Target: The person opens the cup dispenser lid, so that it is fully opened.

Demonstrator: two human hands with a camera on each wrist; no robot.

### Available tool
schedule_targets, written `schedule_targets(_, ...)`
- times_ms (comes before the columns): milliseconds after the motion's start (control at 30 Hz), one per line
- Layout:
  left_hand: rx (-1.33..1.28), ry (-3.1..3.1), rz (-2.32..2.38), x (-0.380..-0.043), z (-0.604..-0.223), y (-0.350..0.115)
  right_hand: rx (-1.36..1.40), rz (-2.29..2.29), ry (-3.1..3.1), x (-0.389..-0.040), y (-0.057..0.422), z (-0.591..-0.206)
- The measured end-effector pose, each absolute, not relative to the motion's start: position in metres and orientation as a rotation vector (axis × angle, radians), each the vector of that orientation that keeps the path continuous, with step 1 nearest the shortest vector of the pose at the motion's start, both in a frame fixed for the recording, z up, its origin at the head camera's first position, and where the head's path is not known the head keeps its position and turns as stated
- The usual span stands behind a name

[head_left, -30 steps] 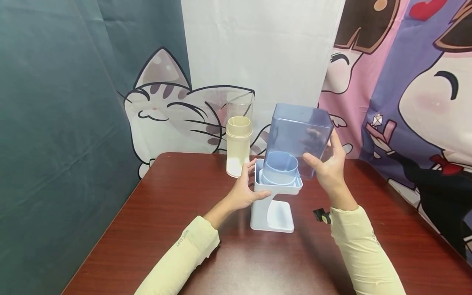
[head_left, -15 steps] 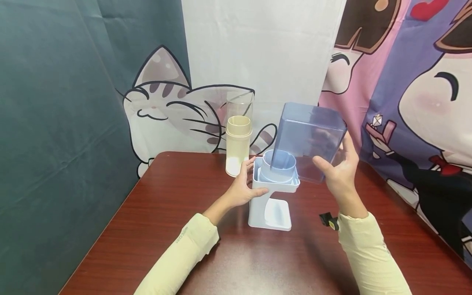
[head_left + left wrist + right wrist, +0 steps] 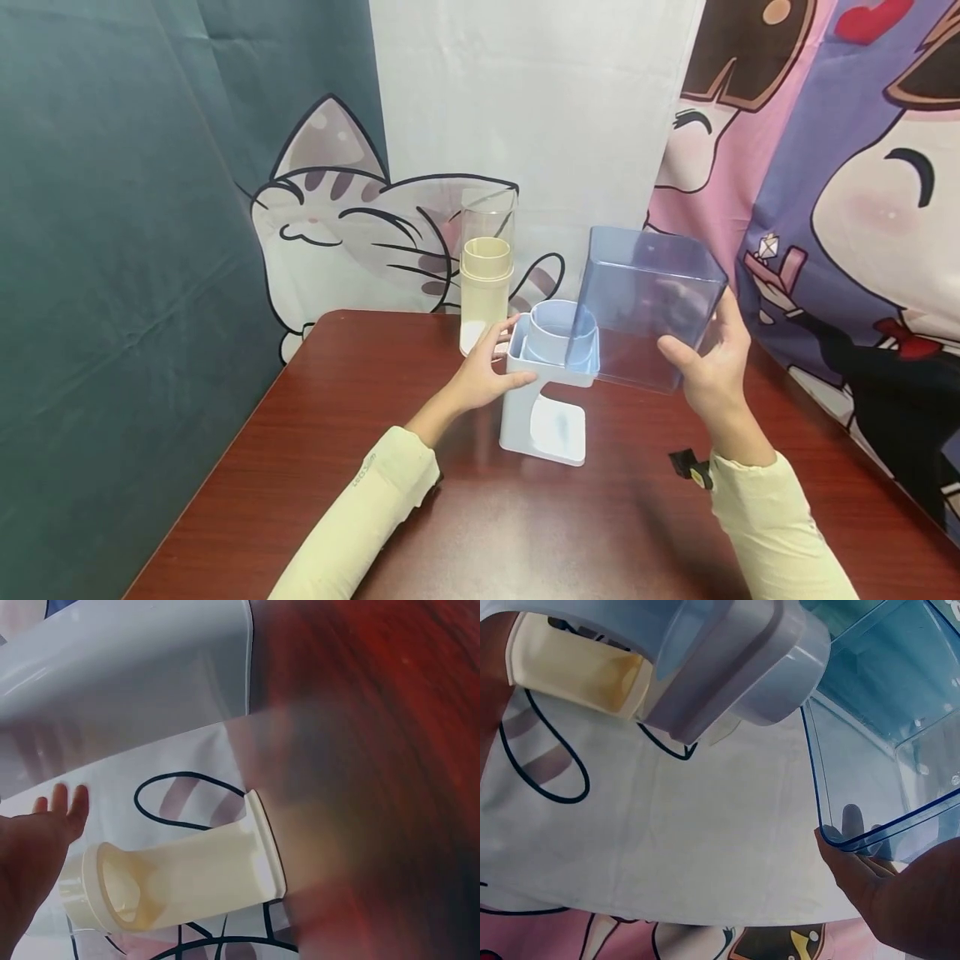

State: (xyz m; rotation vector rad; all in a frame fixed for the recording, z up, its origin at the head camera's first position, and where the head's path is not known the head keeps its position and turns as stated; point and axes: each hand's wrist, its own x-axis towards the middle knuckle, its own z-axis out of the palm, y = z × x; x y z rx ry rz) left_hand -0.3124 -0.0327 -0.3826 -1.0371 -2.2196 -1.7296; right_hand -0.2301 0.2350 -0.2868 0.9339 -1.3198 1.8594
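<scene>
A pale blue-white dispenser stand stands on the table, its square top holding a round collar. My left hand grips the stand's upper left side, thumb at the front and fingers towards the back. My right hand holds a clear blue box-shaped container by its right side, thumb on the near face. The container is tilted, raised off the table, its open end downward, and its left edge overlaps the collar in the head view. In the right wrist view, the container's rim is beside the collar.
Behind the stand is a cream dispenser with a clear cylinder on top. A small black object is by the right sleeve. The brown table ends at a printed cloth backdrop.
My right hand has moved the blue container rightward and slightly down, away from over the collar, which shows more now. The stand and left hand have shifted slightly left.
</scene>
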Motion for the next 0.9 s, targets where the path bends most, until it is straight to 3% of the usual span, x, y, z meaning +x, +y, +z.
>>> schedule_targets(233, -1.04, -2.173, -1.601, -0.294, -0.366, -0.038, 0.954, 1.902, -1.268, -0.22, 0.237, -0.288)
schedule_targets(533, -0.919, -2.066, -1.532, -0.322, -0.389, -0.037, 0.964, 1.968, -1.204, -0.207, 0.241, -0.291)
schedule_targets(900, -0.883, -2.121, -1.56, -0.321, -0.375, -0.039, 0.999, 1.909, -1.282, -0.198, 0.242, -0.298)
